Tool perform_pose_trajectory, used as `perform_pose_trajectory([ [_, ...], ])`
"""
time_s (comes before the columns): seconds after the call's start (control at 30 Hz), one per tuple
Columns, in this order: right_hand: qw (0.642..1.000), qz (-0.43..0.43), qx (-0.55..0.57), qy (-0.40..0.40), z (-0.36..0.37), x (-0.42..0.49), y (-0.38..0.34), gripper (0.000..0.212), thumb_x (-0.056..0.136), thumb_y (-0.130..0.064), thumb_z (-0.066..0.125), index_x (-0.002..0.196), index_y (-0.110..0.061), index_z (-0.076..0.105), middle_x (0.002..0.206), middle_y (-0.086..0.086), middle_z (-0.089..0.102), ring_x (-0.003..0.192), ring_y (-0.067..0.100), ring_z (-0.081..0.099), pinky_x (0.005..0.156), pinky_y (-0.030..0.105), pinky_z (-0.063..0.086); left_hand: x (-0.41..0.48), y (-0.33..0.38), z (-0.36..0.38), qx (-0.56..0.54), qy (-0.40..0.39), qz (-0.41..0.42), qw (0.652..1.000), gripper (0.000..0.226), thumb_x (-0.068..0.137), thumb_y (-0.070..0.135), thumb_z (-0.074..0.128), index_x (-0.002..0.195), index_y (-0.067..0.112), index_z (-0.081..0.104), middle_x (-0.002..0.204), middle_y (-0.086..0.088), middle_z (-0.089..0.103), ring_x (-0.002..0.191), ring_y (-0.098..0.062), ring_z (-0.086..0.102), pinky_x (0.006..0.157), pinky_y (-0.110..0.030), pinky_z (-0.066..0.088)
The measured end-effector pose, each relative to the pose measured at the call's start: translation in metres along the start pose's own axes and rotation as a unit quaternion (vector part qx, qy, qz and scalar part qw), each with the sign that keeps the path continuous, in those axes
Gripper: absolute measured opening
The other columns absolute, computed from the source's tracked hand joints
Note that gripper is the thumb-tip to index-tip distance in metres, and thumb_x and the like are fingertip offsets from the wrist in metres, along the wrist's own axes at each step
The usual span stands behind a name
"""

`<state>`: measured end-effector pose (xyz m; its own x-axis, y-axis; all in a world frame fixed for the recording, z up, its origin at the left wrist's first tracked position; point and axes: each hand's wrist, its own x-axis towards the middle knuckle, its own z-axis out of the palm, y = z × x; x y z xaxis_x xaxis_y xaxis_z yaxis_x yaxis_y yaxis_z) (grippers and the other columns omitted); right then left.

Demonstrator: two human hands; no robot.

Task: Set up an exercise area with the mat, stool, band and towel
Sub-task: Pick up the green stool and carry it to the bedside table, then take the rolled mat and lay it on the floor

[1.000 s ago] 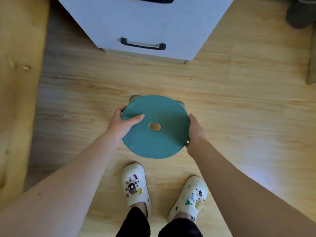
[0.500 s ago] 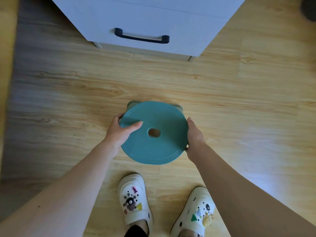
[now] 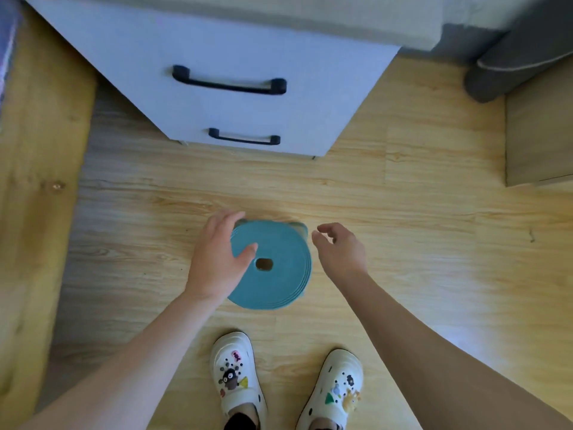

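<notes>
1. Stool: its round teal seat, with a hole in the middle, stands upright on the wooden floor. It is in front of the white drawer cabinet and just ahead of the person's white shoes. It looks settled on its legs, so I judge this part of the task done or very nearly done.
2. Left hand: it lies over the seat's left edge with the fingers loose and fairly straight and the thumb across the top. It is not clasping the rim. Whether it actually touches the seat, I cannot tell.
3. Right hand: it is clear of the stool, just beside the right rim, with the fingers loosely curled and nothing in them.
4. Left to do: no mat, band or towel is laid out anywhere in view.
5. A grey rolled thing lies in the top right corner. It might be the mat, but I cannot tell.
6. Overall the task seems at an early stage, with one of the four things in place.
</notes>
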<state>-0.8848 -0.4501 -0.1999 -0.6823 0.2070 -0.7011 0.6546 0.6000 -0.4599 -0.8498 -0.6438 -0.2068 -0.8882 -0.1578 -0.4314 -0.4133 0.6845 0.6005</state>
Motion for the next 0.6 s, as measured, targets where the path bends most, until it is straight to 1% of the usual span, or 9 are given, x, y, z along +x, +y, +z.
perform_pose_trajectory([
  [0.07, 0.999, -0.037, -0.012, 0.004, -0.032, -0.025, -0.025, 0.028, 0.096, -0.031, 0.053, 0.120, -0.023, 0.063, 0.124, -0.002, 0.061, 0.114, 0.016, 0.055, 0.080, 0.023, 0.037, -0.012, 0.041, -0.028, 0.012, -0.017, 0.033, 0.999, 0.051, 0.087, 0.026, 0.066, 0.134, 0.023, 0.048, 0.144, 0.004, 0.039, 0.134, -0.015, 0.036, 0.110, -0.029, 0.029],
  [0.13, 0.998, -0.058, 0.007, 0.011, -0.067, -0.052, -0.054, 0.023, 0.094, -0.027, 0.056, 0.114, -0.023, 0.066, 0.111, -0.006, 0.065, 0.104, 0.014, 0.058, 0.074, 0.021, 0.040, -0.024, 0.084, -0.058, 0.027, -0.036, 0.063, 0.997, 0.049, 0.088, 0.028, 0.065, 0.134, 0.024, 0.048, 0.145, 0.004, 0.038, 0.134, -0.014, 0.037, 0.108, -0.028, 0.032],
  [0.17, 0.998, -0.061, 0.024, 0.012, -0.085, -0.071, -0.069, 0.022, 0.093, -0.025, 0.056, 0.111, -0.022, 0.068, 0.103, -0.008, 0.065, 0.099, 0.013, 0.059, 0.071, 0.020, 0.040, -0.033, 0.106, -0.076, 0.032, -0.047, 0.073, 0.996, 0.048, 0.088, 0.027, 0.065, 0.133, 0.024, 0.048, 0.144, 0.004, 0.038, 0.133, -0.013, 0.036, 0.107, -0.025, 0.029],
  [0.23, 0.996, -0.075, 0.045, 0.016, -0.120, -0.110, -0.095, 0.020, 0.093, -0.022, 0.057, 0.109, -0.021, 0.068, 0.094, -0.010, 0.064, 0.095, 0.012, 0.060, 0.072, 0.021, 0.041, -0.052, 0.149, -0.110, 0.031, -0.059, 0.100, 0.993, 0.046, 0.087, 0.024, 0.065, 0.131, 0.022, 0.050, 0.141, 0.004, 0.040, 0.132, -0.013, 0.036, 0.103, -0.020, 0.025],
  [0.37, 0.993, -0.104, 0.024, 0.044, -0.189, -0.186, -0.141, 0.017, 0.091, -0.021, 0.058, 0.105, -0.023, 0.068, 0.092, -0.011, 0.065, 0.090, 0.011, 0.061, 0.070, 0.024, 0.043, -0.089, 0.232, -0.186, 0.072, -0.039, 0.155, 0.985, 0.050, 0.086, 0.027, 0.065, 0.133, 0.021, 0.049, 0.140, 0.003, 0.042, 0.129, -0.015, 0.040, 0.104, -0.027, 0.031],
  [0.47, 0.989, -0.124, -0.014, 0.076, -0.228, -0.239, -0.167, 0.019, 0.091, -0.022, 0.057, 0.107, -0.023, 0.067, 0.095, -0.011, 0.065, 0.091, 0.012, 0.061, 0.075, 0.025, 0.046, -0.118, 0.278, -0.234, 0.097, -0.033, 0.189, 0.977, 0.051, 0.086, 0.029, 0.065, 0.134, 0.022, 0.048, 0.140, 0.004, 0.043, 0.127, -0.016, 0.043, 0.100, -0.029, 0.036],
  [0.5, 0.989, -0.118, -0.025, 0.081, -0.225, -0.247, -0.164, 0.020, 0.090, -0.022, 0.057, 0.107, -0.024, 0.068, 0.095, -0.011, 0.065, 0.091, 0.012, 0.060, 0.076, 0.025, 0.047, -0.127, 0.276, -0.237, 0.114, -0.046, 0.184, 0.975, 0.052, 0.086, 0.030, 0.064, 0.135, 0.023, 0.046, 0.140, 0.006, 0.043, 0.126, -0.015, 0.043, 0.099, -0.030, 0.037],
  [0.53, 0.984, -0.137, -0.027, 0.110, -0.254, -0.269, -0.182, 0.020, 0.090, -0.023, 0.056, 0.107, -0.025, 0.068, 0.095, -0.011, 0.066, 0.091, 0.011, 0.061, 0.077, 0.025, 0.048, -0.135, 0.304, -0.261, 0.127, -0.025, 0.218, 0.967, 0.052, 0.087, 0.031, 0.063, 0.135, 0.025, 0.045, 0.140, 0.007, 0.042, 0.125, -0.014, 0.044, 0.098, -0.029, 0.038],
  [0.6, 0.982, -0.144, -0.035, 0.118, -0.263, -0.288, -0.191, 0.020, 0.090, -0.024, 0.056, 0.107, -0.026, 0.068, 0.097, -0.011, 0.068, 0.092, 0.011, 0.062, 0.079, 0.027, 0.051, -0.144, 0.320, -0.279, 0.159, -0.029, 0.243, 0.957, 0.052, 0.088, 0.033, 0.061, 0.137, 0.027, 0.043, 0.140, 0.008, 0.041, 0.123, -0.014, 0.045, 0.096, -0.027, 0.037],
])
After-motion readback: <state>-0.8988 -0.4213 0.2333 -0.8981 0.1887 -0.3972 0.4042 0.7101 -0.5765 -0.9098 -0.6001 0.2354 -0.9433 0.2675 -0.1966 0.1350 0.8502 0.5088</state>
